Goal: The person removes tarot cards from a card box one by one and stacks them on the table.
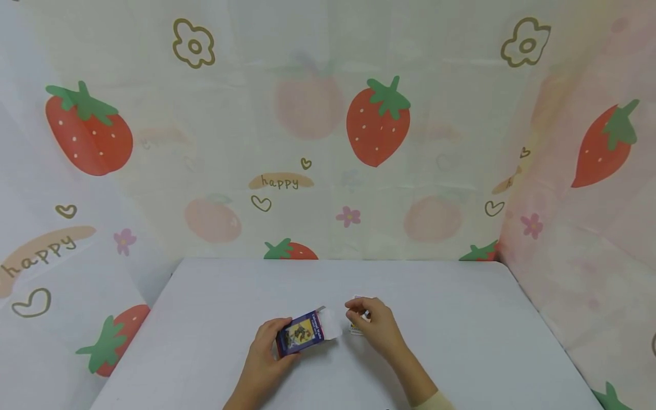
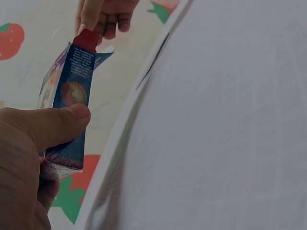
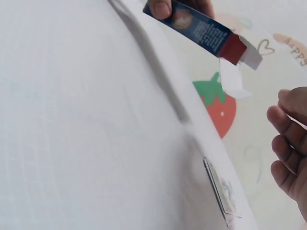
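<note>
My left hand (image 1: pixel 265 357) grips a small dark blue card box (image 1: pixel 301 332) with a yellow picture on its front. The thumb (image 2: pixel 64 125) lies along the printed narrow side, and a clear wrapper shows at the bottom end. Toward the right, the box's end stands open, its white flap (image 1: pixel 332 324) and red side tab (image 3: pixel 233 49) folded out. My right hand (image 1: pixel 380 331) hovers just right of that end, fingers loosely bent and holding nothing. Under it on the table lies a small stack of cards (image 3: pixel 221 189), partly hidden by the hand in the head view.
A white-covered table (image 1: pixel 441 319) spreads out beneath both hands. Behind it and at both sides hang curtains (image 1: pixel 328 142) printed with strawberries, flowers and hearts.
</note>
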Tool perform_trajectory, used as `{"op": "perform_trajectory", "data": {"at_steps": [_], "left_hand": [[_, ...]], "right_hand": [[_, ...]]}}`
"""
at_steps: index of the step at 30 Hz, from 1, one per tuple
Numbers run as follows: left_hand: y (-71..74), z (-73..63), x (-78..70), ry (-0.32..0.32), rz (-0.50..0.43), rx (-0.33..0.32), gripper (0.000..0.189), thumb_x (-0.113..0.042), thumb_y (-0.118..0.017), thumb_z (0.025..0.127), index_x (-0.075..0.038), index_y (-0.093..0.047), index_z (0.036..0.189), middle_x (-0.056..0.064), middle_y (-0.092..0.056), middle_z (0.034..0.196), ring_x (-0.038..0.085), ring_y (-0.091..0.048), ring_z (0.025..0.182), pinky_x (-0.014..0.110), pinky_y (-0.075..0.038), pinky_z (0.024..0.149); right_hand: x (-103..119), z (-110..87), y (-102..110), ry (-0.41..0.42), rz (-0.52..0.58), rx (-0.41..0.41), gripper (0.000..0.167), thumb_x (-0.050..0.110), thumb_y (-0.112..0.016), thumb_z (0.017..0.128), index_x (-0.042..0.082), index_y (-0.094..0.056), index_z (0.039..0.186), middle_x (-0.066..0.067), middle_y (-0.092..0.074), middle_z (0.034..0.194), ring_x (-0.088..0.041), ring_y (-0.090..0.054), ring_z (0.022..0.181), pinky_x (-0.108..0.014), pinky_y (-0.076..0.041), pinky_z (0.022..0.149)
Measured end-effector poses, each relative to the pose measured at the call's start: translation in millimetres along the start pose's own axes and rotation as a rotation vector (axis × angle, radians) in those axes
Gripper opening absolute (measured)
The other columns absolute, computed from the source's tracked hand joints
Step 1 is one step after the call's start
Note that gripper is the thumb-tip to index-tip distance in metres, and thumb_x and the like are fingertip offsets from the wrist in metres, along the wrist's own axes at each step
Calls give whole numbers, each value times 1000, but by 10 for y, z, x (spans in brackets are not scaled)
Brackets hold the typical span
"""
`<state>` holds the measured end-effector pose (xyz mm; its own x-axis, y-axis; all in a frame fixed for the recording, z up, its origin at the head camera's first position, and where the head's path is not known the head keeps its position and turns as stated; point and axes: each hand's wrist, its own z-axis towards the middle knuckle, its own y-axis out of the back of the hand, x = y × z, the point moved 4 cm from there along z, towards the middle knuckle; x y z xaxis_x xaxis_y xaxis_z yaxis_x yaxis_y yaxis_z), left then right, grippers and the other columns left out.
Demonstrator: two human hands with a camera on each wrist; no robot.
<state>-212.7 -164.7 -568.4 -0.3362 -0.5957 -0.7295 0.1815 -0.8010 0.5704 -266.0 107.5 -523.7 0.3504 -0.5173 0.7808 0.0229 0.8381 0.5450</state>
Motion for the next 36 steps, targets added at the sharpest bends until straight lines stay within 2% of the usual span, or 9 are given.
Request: {"op": "perform_trajectory", "data": {"at_steps": [11,15,21,32,36], "left_hand": [[-5,-2,-20,-32,4,-5,82,-14,-96,66,-17,-60,139,-3,-58,136,20,-53,130,48,-46,113],[-6,1,-11,-32,11,-11,82,-14,-97,66,-18,-60,138,-3,-59,135,20,-54,130,49,-46,113],[-6,4,-14,-66,35,-29,83,-12,-97,63,-17,-60,137,-2,-60,134,21,-56,128,48,-48,110],[-23,7,9,-40,0,-4,80,-13,-97,66,-19,-61,137,-5,-60,133,16,-56,127,46,-47,112],[-21,14,12,-45,3,-3,80,-14,-97,65,-17,-61,137,-5,-60,133,16,-56,127,46,-47,112]], "right_hand": [[24,-131,-179,-55,19,53,13,25,-75,93,22,-76,106,13,-67,92,-8,-57,88,-22,-50,74],[50,-169,-216,-50,37,57,13,26,-75,93,22,-76,106,12,-68,94,-8,-59,90,-22,-50,76],[44,-204,-290,-55,63,71,14,26,-76,92,21,-76,105,11,-68,94,-8,-59,89,-21,-50,75],[8,-233,-407,-14,80,76,12,25,-77,91,19,-77,102,10,-70,89,-4,-58,83,-20,-50,72],[11,-222,-421,-33,99,85,13,25,-77,91,18,-77,102,10,-69,87,-4,-58,80,-20,-51,70]]}}
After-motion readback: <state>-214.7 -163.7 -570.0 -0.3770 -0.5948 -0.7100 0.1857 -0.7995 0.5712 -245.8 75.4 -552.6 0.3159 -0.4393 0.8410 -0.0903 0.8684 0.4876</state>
